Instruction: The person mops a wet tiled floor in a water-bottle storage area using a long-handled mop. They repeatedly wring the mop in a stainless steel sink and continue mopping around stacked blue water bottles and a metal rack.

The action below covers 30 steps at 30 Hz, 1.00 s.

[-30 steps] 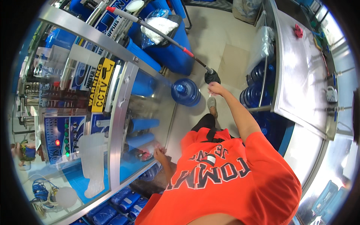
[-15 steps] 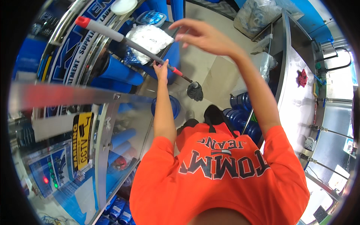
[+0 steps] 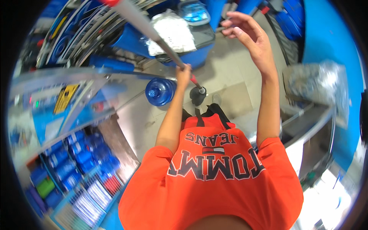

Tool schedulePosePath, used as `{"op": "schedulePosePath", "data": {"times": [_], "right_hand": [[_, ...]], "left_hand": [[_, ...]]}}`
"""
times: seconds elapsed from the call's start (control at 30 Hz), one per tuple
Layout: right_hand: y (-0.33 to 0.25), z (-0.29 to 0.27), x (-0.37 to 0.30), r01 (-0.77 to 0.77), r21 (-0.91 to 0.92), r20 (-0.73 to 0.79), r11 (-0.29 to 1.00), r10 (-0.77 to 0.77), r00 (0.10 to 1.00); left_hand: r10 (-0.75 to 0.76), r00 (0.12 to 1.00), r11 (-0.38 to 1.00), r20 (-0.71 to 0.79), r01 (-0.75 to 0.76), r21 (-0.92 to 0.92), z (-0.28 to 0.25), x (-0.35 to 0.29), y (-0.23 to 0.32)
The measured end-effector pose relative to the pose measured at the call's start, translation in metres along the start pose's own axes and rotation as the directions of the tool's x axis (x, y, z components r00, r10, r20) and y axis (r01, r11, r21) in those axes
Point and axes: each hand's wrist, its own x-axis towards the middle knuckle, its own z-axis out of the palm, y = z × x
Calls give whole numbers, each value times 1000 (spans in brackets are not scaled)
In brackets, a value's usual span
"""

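My left hand (image 3: 183, 75) is closed around the long handle of a mop (image 3: 169, 52), which slants down from the upper left toward my feet. Its handle is grey with red parts. The dark mop head (image 3: 198, 96) rests on the floor just ahead of my feet. My right hand (image 3: 257, 45) is raised to the right of the mop, fingers apart and loosely curved, holding nothing. Beside my left forearm stands a blue water jug (image 3: 158, 93). Beyond the mop handle, a white plastic package (image 3: 171, 34) lies on a dark-lidded blue bin (image 3: 204, 40).
A clear container (image 3: 194, 13) with blue contents sits behind the package. At left are a glass door (image 3: 84, 100) and a crate (image 3: 90, 201) near rows of blue packs (image 3: 78, 153). At right, a plastic-wrapped bundle (image 3: 316, 86) stands beside a metal counter (image 3: 320, 119).
My view has turned and shifted, bringing the crate and packs into sight. The mop head is nearer my feet. My right hand has moved right, away from the handle; my left keeps its hold.
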Motion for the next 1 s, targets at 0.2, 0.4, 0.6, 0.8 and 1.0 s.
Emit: {"op": "schedulePosePath", "data": {"times": [0.2,0.4,0.6,0.8,1.0], "right_hand": [[-86,-40,54,352,175,-124,919,-334,934],[-109,-112,21,-109,553,587,826,-294,755],[-88,-124,-6,-183,676,656,713,-471,590],[-26,-75,-57,-249,468,821,848,-312,479],[53,40,-82,-308,466,847,829,-317,427]], "left_hand": [[-152,977,804,151,33,594,137,-66,49],[-184,961,797,206,23,604,155,-123,54],[-159,971,738,181,-6,675,145,-157,15],[-217,970,613,-112,224,757,44,-192,-45],[-159,568,760,-808,593,267,-3,-279,-72]]}}
